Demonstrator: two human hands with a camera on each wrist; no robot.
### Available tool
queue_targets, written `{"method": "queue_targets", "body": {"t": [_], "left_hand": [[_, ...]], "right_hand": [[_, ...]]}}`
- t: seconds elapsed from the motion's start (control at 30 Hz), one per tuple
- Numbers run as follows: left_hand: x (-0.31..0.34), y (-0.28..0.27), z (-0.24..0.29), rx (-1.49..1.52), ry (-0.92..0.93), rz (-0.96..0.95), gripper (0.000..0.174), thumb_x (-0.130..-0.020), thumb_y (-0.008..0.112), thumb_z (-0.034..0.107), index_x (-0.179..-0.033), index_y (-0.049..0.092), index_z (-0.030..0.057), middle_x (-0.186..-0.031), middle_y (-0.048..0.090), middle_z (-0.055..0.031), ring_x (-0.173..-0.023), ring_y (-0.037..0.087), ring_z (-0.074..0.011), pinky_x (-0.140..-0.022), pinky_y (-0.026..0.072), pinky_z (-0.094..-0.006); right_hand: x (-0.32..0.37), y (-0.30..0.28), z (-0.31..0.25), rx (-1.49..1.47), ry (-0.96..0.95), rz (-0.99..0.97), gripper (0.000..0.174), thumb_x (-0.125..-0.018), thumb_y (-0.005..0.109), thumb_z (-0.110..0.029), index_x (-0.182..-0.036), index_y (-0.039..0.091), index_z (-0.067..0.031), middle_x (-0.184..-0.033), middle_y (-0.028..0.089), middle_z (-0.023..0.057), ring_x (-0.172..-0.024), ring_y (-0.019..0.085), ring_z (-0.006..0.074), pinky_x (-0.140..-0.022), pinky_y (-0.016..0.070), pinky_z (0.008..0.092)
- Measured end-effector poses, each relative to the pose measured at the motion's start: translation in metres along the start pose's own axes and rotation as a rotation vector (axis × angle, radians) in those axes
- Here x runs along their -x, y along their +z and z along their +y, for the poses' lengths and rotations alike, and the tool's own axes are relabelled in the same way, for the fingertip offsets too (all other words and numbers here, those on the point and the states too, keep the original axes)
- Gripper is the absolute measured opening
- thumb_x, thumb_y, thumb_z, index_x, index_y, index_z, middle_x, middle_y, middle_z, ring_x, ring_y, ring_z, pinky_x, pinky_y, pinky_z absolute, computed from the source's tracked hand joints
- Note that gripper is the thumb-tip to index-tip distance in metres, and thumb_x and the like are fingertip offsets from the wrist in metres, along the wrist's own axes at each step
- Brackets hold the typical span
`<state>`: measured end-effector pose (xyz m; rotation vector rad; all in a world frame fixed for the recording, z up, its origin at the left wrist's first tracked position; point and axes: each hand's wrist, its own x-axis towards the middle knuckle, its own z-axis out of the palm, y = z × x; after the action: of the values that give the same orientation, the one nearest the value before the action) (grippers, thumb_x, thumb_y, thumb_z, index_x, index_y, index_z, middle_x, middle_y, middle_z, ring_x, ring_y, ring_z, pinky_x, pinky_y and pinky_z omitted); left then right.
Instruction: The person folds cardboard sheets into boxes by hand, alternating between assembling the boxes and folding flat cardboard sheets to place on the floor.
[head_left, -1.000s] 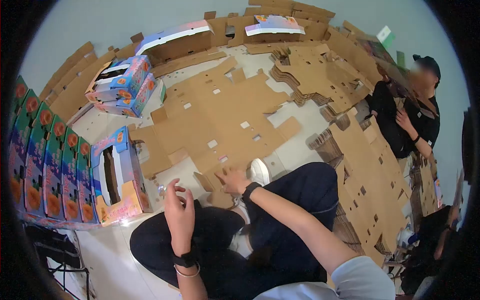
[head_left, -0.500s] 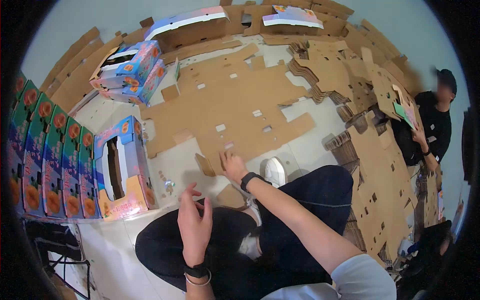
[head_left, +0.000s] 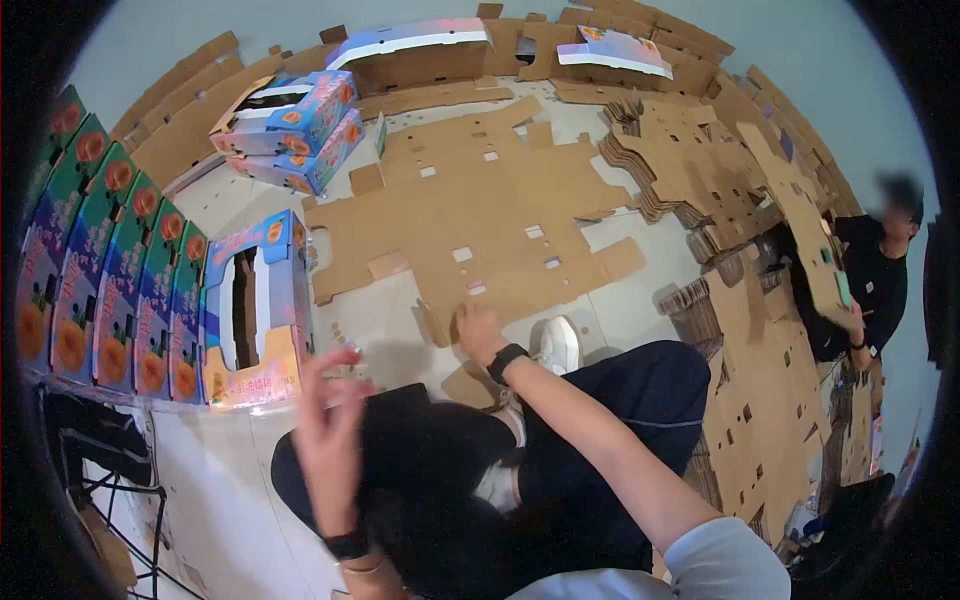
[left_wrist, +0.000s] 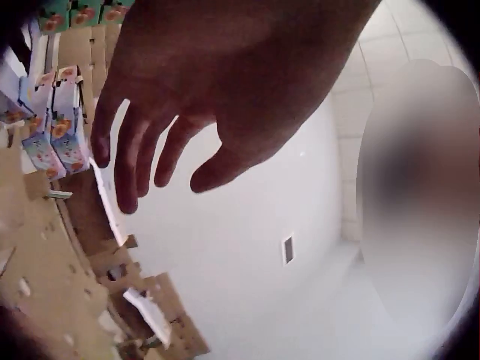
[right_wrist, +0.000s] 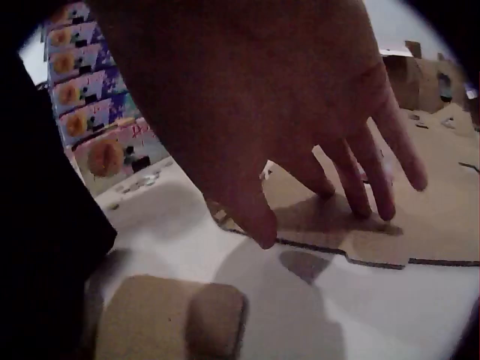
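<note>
A large flat sheet of die-cut cardboard [head_left: 480,215] lies on the floor in front of my crossed legs. My right hand [head_left: 482,335] is at its near edge, by a small raised flap [head_left: 432,324]. In the right wrist view the fingers [right_wrist: 382,199] reach down onto the sheet, spread apart, with the thumb at the edge. My left hand [head_left: 332,430] is held up over my left thigh, blurred in the head view and holding nothing. Its fingers [left_wrist: 129,180] hang loosely bent in the left wrist view. A loose cardboard piece [right_wrist: 161,319] lies on the floor near the right hand.
Printed fruit boxes [head_left: 120,300] stand in a row at left, with one open-topped box [head_left: 255,310] at the end. Two more boxes [head_left: 290,130] are stacked behind. Piles of flat cardboard [head_left: 770,400] fill the right side, where another person [head_left: 880,270] holds an upright sheet [head_left: 800,215].
My left hand has swung left and is now blurred. The right hand stays at the sheet's near edge. The other person has raised a cardboard sheet. The head view has shifted.
</note>
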<state>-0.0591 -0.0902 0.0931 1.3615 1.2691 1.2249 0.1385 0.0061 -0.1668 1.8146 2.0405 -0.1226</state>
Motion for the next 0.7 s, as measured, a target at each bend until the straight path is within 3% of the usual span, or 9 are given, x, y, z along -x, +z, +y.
{"method": "queue_targets", "body": {"t": [0.07, 0.17, 0.27, 0.37, 0.4, 0.5, 0.53, 0.63, 0.7], "left_hand": [[-0.009, -0.040, 0.029, -0.148, 0.094, 0.195, 0.024, -0.092, 0.048, 0.017, -0.106, 0.057, -0.0007, -0.095, 0.060, -0.0071, -0.077, 0.058, -0.0128, -0.081, 0.0426, -0.0270], [-0.029, -0.110, 0.023, -0.226, 0.168, 0.329, 0.027, -0.093, 0.048, 0.023, -0.104, 0.057, 0.0004, -0.093, 0.058, -0.0056, -0.076, 0.055, -0.0123, -0.079, 0.0418, -0.0262], [-0.063, -0.204, -0.065, -0.190, 0.009, 0.321, 0.026, -0.090, 0.055, 0.023, -0.104, 0.056, 0.0010, -0.099, 0.056, -0.0054, -0.083, 0.055, -0.0133, -0.080, 0.0437, -0.0283], [-0.082, -0.251, -0.189, -0.508, -0.027, 0.246, 0.039, -0.082, 0.067, 0.021, -0.111, 0.053, -0.0005, -0.111, 0.054, -0.0083, -0.094, 0.055, -0.0188, -0.084, 0.0454, -0.0312], [-0.086, -0.257, -0.234, -0.558, -0.074, 0.218, 0.057, -0.075, 0.075, 0.022, -0.120, 0.048, 0.0001, -0.122, 0.050, -0.0116, -0.107, 0.051, -0.0234, -0.091, 0.0425, -0.0337], [-0.084, -0.211, -0.239, -0.960, 0.067, -0.109, 0.092, -0.063, 0.083, 0.040, -0.131, 0.038, -0.0012, -0.138, 0.034, -0.0224, -0.130, 0.032, -0.0356, -0.107, 0.0280, -0.0422], [-0.092, -0.206, -0.242, -0.953, 0.071, -0.122, 0.092, -0.063, 0.083, 0.040, -0.131, 0.038, -0.0012, -0.138, 0.034, -0.0224, -0.130, 0.032, -0.0356, -0.107, 0.0280, -0.0422], [-0.123, -0.180, -0.244, -1.187, -0.179, -0.227, 0.106, -0.057, 0.082, 0.053, -0.134, 0.036, -0.0028, -0.143, 0.029, -0.0263, -0.133, 0.029, -0.0383, -0.109, 0.0255, -0.0427], [-0.144, -0.171, -0.231, -1.030, -0.383, -0.104, 0.113, -0.058, 0.078, 0.060, -0.135, 0.031, -0.0089, -0.134, 0.040, -0.0305, -0.127, 0.039, -0.0414, -0.108, 0.0271, -0.0453]], "right_hand": [[0.021, -0.024, -0.001, -0.394, -0.123, 0.422, 0.050, -0.079, 0.058, -0.019, -0.123, 0.047, 0.0008, -0.109, 0.054, 0.0124, -0.091, 0.061, 0.0293, -0.070, 0.0506, 0.0392], [0.014, 0.018, -0.042, -0.479, -0.339, 0.580, 0.040, -0.078, 0.058, -0.017, -0.113, 0.053, 0.0006, -0.100, 0.054, 0.0126, -0.084, 0.060, 0.0303, -0.069, 0.0503, 0.0403], [0.008, 0.026, -0.072, -0.278, -0.180, 0.630, 0.032, -0.077, 0.056, -0.012, -0.106, 0.057, 0.0001, -0.095, 0.055, 0.0113, -0.082, 0.061, 0.0292, -0.068, 0.0507, 0.0390], [-0.003, 0.008, -0.073, -0.235, -0.224, 0.322, 0.032, -0.078, 0.054, -0.010, -0.108, 0.057, 0.0010, -0.102, 0.055, 0.0119, -0.089, 0.062, 0.0298, -0.070, 0.0519, 0.0361], [-0.007, 0.002, -0.074, -0.232, -0.272, 0.188, 0.033, -0.078, 0.054, -0.010, -0.109, 0.056, 0.0012, -0.108, 0.055, 0.0121, -0.091, 0.062, 0.0299, -0.071, 0.0523, 0.0352], [-0.008, -0.009, -0.069, -0.320, -0.244, 0.179, 0.031, -0.077, 0.057, -0.013, -0.106, 0.062, -0.0047, -0.113, 0.052, 0.0173, -0.098, 0.058, 0.0283, -0.075, 0.0502, 0.0376], [-0.006, 0.001, -0.070, -0.319, -0.230, 0.173, 0.031, -0.077, 0.057, -0.013, -0.106, 0.062, -0.0047, -0.113, 0.052, 0.0173, -0.098, 0.058, 0.0283, -0.075, 0.0502, 0.0376], [0.011, 0.008, -0.059, -0.226, -0.221, 0.558, 0.042, -0.077, 0.058, -0.016, -0.118, 0.055, -0.0070, -0.116, 0.054, 0.0183, -0.096, 0.061, 0.0309, -0.077, 0.0501, 0.0406], [0.043, -0.020, -0.046, -0.560, -0.542, 0.483, 0.056, -0.082, 0.056, -0.014, -0.135, 0.040, -0.0077, -0.119, 0.057, 0.0164, -0.106, 0.057, 0.0359, -0.086, 0.0481, 0.0439]]}}
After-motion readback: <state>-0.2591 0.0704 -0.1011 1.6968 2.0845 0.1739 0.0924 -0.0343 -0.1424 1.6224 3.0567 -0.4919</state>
